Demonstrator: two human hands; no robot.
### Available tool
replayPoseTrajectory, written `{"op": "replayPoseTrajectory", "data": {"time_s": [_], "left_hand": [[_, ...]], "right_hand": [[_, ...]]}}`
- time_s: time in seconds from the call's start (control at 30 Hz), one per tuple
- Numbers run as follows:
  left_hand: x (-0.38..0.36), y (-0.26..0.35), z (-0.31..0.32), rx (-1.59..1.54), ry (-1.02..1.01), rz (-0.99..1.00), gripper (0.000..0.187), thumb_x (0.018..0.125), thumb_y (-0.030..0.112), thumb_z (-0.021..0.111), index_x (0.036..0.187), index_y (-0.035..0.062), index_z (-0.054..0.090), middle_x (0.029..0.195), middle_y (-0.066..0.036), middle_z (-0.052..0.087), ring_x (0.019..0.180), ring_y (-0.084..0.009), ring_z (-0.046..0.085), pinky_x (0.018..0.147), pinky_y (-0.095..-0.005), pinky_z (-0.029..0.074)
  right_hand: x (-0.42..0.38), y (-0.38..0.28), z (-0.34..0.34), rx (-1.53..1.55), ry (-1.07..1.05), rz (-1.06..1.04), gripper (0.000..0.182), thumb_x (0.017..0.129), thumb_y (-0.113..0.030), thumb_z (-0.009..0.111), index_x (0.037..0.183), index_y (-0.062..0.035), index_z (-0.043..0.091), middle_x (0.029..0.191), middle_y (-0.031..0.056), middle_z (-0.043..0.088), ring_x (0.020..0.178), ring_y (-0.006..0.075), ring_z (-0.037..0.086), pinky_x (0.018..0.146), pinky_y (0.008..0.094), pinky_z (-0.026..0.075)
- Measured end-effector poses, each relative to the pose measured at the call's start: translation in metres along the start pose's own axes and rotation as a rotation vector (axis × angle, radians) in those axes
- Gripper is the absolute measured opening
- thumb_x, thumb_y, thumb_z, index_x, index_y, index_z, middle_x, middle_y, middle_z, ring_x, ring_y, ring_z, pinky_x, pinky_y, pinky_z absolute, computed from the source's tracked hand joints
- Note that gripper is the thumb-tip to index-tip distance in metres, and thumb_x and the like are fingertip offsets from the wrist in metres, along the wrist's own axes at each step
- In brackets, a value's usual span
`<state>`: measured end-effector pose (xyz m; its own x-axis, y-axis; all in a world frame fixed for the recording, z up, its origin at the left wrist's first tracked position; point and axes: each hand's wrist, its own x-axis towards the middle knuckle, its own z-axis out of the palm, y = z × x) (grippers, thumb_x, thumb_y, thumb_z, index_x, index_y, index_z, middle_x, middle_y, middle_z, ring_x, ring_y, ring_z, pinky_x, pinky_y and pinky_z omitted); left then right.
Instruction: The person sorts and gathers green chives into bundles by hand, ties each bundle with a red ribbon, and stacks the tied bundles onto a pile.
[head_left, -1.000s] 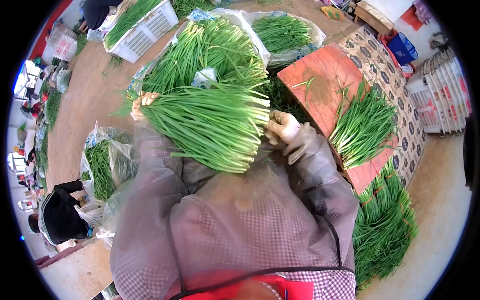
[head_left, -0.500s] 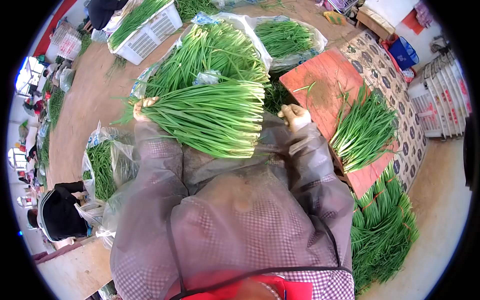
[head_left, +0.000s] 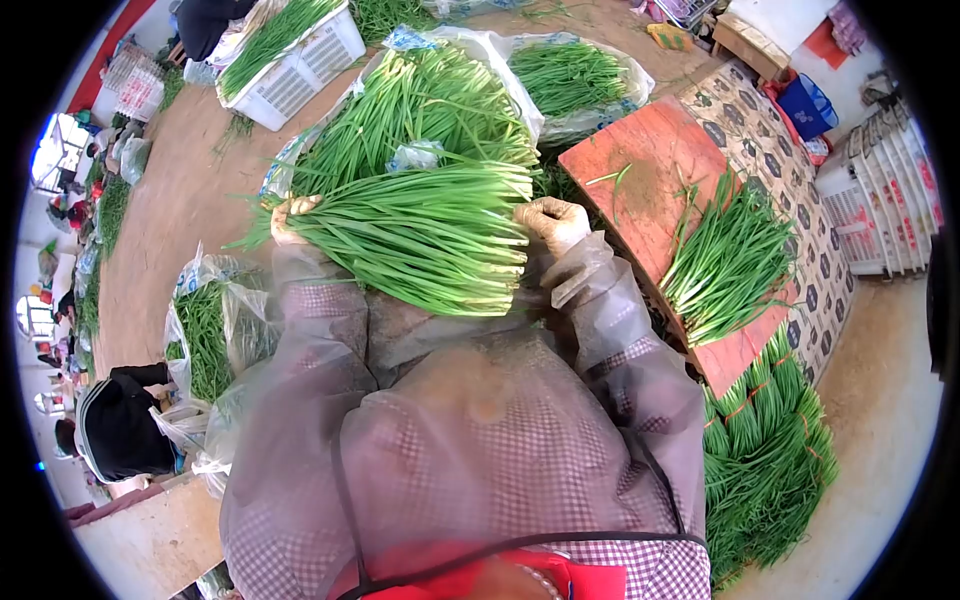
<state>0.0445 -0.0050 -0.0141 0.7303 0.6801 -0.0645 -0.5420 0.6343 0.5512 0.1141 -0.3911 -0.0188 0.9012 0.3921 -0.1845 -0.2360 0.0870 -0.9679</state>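
A fanned bunch of garlic chives [head_left: 420,235] lies across in front of me, its pale stem ends facing right. Around its leafy left end my left hand [head_left: 294,219] is closed. My right hand [head_left: 556,224] has its fingers curled in a pinch at the pale ends, on the bunch's right edge; how many stems it grips is hidden. Just beyond lies a big open plastic bag [head_left: 505,75] filled with more garlic chives. On my right, a smaller pile of chives [head_left: 730,265] rests on a red board [head_left: 650,150].
Banded bundles of chives [head_left: 765,460] are heaped below the board. A white crate [head_left: 300,85] and another bag of chives [head_left: 565,78] stand farther off. At left are a bag of greens [head_left: 208,340] and a person in dark clothing [head_left: 130,425]. Stacked crates [head_left: 880,195] stand far right.
My right hand has moved left from beside the red board to the pale stem ends of the bunch. The left hand keeps its hold, nearly still.
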Motion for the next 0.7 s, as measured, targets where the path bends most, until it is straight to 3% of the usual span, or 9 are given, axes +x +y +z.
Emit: {"op": "replayPoseTrajectory", "data": {"time_s": [0.17,0.2,0.27,0.3,0.43,0.47,0.5,0.57,0.7], "left_hand": [[0.023,0.009,-0.043,-0.163,-0.402,-0.152,0.016,0.079,0.014,0.041,0.063,0.0118,0.040,0.059,-0.001,0.039,0.056,-0.0167,0.039,0.076,-0.0380,0.039],[0.021,0.009,-0.043,-0.166,-0.402,-0.150,0.016,0.079,0.014,0.041,0.063,0.0118,0.040,0.059,-0.001,0.039,0.056,-0.0167,0.039,0.076,-0.0380,0.039],[0.014,0.008,-0.042,-0.122,-0.134,-0.076,0.017,0.078,0.014,0.041,0.062,0.0124,0.037,0.058,0.001,0.036,0.054,-0.0167,0.036,0.079,-0.0382,0.039],[0.015,0.006,-0.042,-0.070,-0.117,-0.046,0.017,0.078,0.014,0.043,0.062,0.0127,0.037,0.057,0.001,0.034,0.053,-0.0163,0.035,0.081,-0.0382,0.039],[0.013,0.006,-0.040,-0.133,-0.136,-0.124,0.018,0.077,0.014,0.044,0.062,0.0131,0.036,0.057,0.002,0.033,0.054,-0.0152,0.034,0.081,-0.0373,0.038],[0.018,0.007,-0.045,-0.132,-0.137,-0.125,0.018,0.077,0.014,0.044,0.062,0.0131,0.036,0.057,0.002,0.033,0.054,-0.0152,0.034,0.081,-0.0373,0.038],[0.021,0.008,-0.050,-0.150,-0.214,-0.159,0.018,0.078,0.014,0.044,0.062,0.0132,0.036,0.057,0.002,0.032,0.054,-0.0150,0.033,0.082,-0.0372,0.038],[0.023,0.008,-0.052,-0.165,-0.293,-0.191,0.018,0.078,0.014,0.044,0.062,0.0133,0.036,0.057,0.002,0.032,0.055,-0.0148,0.033,0.082,-0.0370,0.037],[0.020,0.008,-0.049,-0.100,-0.222,-0.148,0.016,0.077,0.014,0.045,0.063,0.0129,0.038,0.057,0.002,0.034,0.055,-0.0145,0.035,0.080,-0.0370,0.038]], "right_hand": [[-0.005,0.017,-0.036,-0.109,0.156,-0.031,0.017,0.082,-0.018,0.065,0.076,-0.0018,0.068,0.070,0.0026,0.065,0.065,0.0089,0.054,0.064,0.0239,0.042],[-0.003,0.036,-0.058,-0.244,0.215,0.004,0.021,0.084,-0.020,0.064,0.076,-0.0013,0.068,0.069,0.0017,0.064,0.065,0.0082,0.053,0.063,0.0242,0.042],[-0.011,0.059,-0.095,-1.137,0.128,0.194,0.021,0.086,-0.024,0.059,0.086,-0.0072,0.070,0.079,0.0122,0.068,0.078,0.0292,0.063,0.075,0.0361,0.048],[-0.018,0.063,-0.098,-1.138,0.130,0.197,0.021,0.086,-0.024,0.059,0.086,-0.0072,0.070,0.079,0.0122,0.068,0.078,0.0292,0.063,0.075,0.0361,0.048],[-0.035,0.086,-0.105,-1.428,0.320,-0.326,0.029,0.079,-0.030,0.063,0.096,-0.0077,0.069,0.093,0.0145,0.067,0.089,0.0349,0.062,0.080,0.0437,0.050],[-0.031,0.069,-0.089,-1.151,0.202,-0.377,0.031,0.081,-0.029,0.061,0.103,-0.0071,0.067,0.101,0.0151,0.065,0.095,0.0336,0.061,0.083,0.0420,0.051],[-0.017,0.065,-0.086,-1.167,-0.091,-0.770,0.029,0.085,-0.026,0.058,0.104,-0.0062,0.067,0.098,0.0158,0.066,0.093,0.0328,0.062,0.081,0.0394,0.051],[-0.032,0.005,-0.030,-0.218,-0.108,0.028,0.029,0.087,-0.025,0.061,0.100,-0.0007,0.068,0.093,0.0136,0.069,0.086,0.0212,0.064,0.078,0.0310,0.050],[-0.006,0.023,-0.004,-0.016,-0.153,0.059,0.025,0.083,-0.017,0.067,0.098,0.0021,0.069,0.087,0.0093,0.069,0.078,0.0122,0.062,0.073,0.0265,0.049]]}}
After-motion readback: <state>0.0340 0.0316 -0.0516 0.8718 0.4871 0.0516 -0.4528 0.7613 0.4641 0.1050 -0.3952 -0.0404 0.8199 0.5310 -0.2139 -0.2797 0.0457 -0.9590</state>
